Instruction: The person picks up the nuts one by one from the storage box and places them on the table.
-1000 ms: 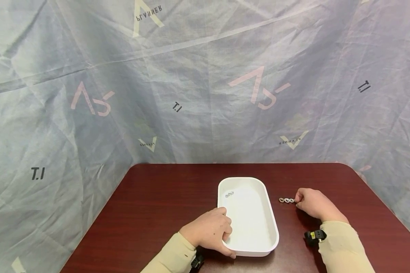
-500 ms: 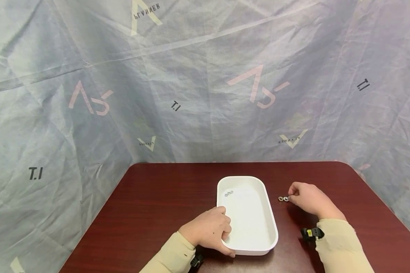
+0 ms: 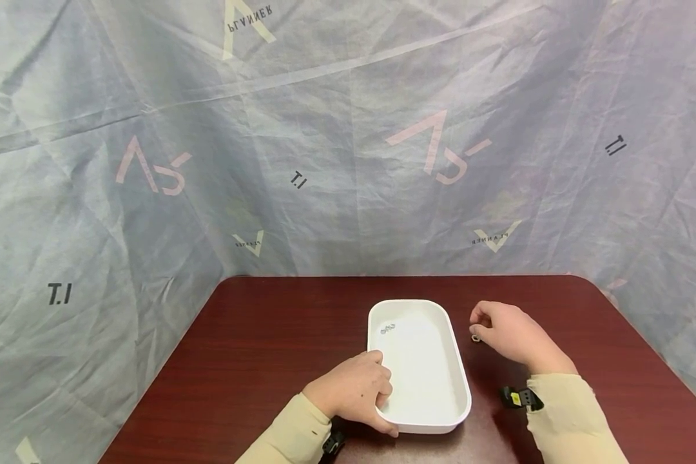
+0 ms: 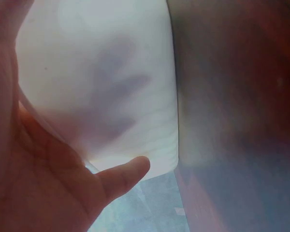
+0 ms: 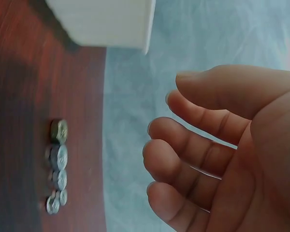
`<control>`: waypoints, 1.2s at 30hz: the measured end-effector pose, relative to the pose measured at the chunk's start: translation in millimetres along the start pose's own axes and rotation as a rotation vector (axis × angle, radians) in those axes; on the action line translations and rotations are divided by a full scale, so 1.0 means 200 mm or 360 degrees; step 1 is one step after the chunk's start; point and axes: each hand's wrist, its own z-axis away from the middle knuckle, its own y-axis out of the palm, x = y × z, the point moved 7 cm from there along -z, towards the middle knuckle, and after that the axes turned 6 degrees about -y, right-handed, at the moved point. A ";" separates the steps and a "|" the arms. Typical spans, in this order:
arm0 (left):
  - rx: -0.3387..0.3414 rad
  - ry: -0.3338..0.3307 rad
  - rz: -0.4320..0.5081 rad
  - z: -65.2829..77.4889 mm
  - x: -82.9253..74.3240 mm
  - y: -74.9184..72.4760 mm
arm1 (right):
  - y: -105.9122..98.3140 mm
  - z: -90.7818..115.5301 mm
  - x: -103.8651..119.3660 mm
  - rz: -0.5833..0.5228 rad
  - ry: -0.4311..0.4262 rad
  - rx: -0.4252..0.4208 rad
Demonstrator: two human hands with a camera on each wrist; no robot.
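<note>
A white tray [image 3: 463, 393] with rounded corners, smooth and plasticky looking, is gripped at its near left corner by the left hand [image 3: 350, 392]: fingers are curled over the rim and the thumb is pressed along the outside wall. In the left wrist view the same tray wall [image 4: 135, 96] is seen as a plain matte white surface right in front of the palm [image 4: 34, 183], with the thumb laid up against its edge.

Just past the left hand's fingertips, at the far end inside the tray, a small cluster of shiny metal nuts [image 3: 388, 329] is seen; they're too small there to be counted.

The right hand [image 3: 507, 334] is held loosely curled just to the right of the tray's far corner, and nothing is gripped in it. In the right wrist view its fingers [image 5: 193, 145] are relaxed and slightly bent, with an empty palm. Beside those fingers a short row of metal nuts [image 5: 58, 166] is laid out on the bench [image 3: 267, 341]. They're silvery, roundish and a bit blurred; about five can be made out, the last two lying side by side. From the head view only one of them is left showing under the hand.

The bench is a dark reddish wood grain with rounded corners, and a wrinkled grey fabric backdrop [image 3: 325, 129] is hung behind it.
</note>
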 end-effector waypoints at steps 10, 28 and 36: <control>0.0005 0.0005 -0.0008 0.00 -0.01 0.00 | 0.05 -0.04 0.19 0.0016 -0.0132 -0.0025; 0.0048 -0.0006 0.0012 0.01 0.01 0.02 | 0.11 -0.18 0.45 0.0102 -0.0266 0.0026; -0.0042 0.0038 -0.0028 0.01 0.00 0.00 | 0.20 -0.27 0.50 0.0116 -0.0313 0.0072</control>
